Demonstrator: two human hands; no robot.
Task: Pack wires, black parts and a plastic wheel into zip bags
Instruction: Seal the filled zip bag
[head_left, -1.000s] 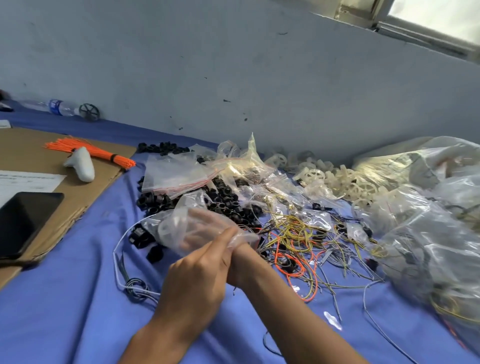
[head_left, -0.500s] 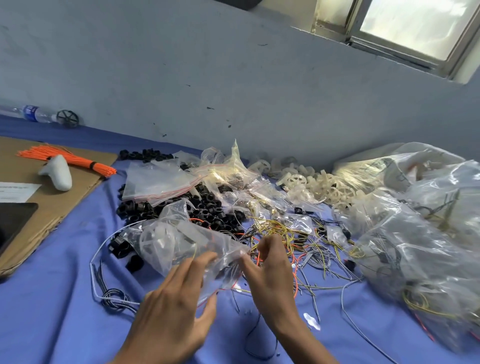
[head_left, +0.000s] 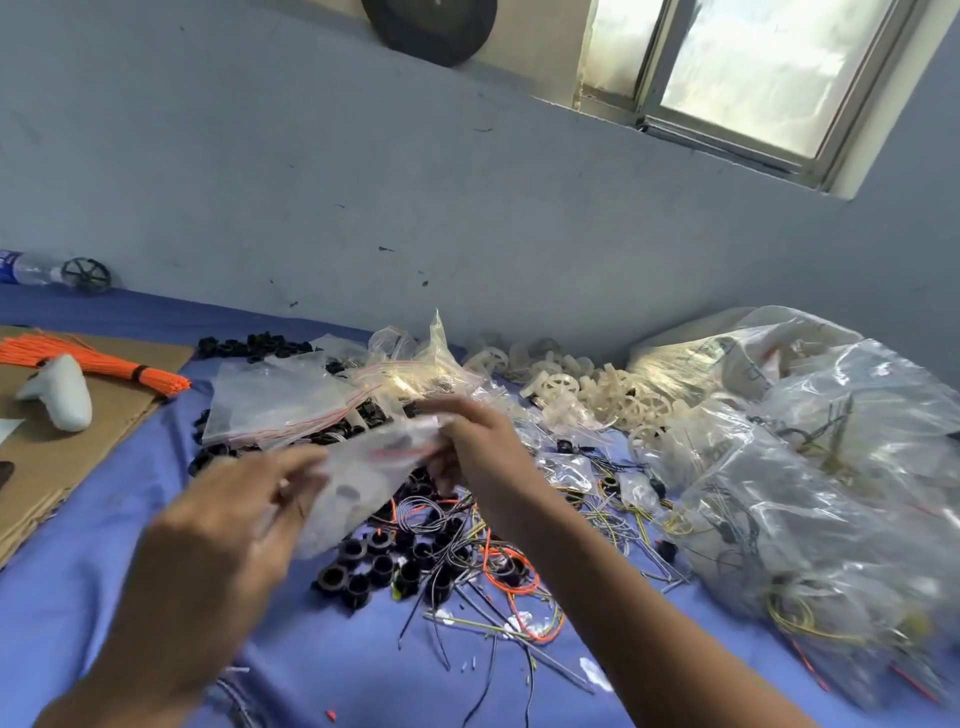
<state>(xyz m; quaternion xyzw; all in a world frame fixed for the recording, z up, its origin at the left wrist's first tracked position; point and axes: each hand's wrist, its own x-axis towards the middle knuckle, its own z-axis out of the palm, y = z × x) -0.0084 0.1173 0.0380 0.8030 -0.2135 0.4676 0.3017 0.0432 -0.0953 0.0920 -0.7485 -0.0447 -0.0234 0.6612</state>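
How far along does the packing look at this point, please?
Done: large clear sacks at the right appear to hold filled packs. In hand: the left hand and right hand hold one zip bag, blurred, contents unclear. Left: loose black parts, wires and white wheels lie on the blue cloth, with empty zip bags beside them.

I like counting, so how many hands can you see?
2. The left hand, blurred, holds the lower left edge of a clear zip bag above the black parts. The right hand pinches the bag's upper right end. No other hands show.
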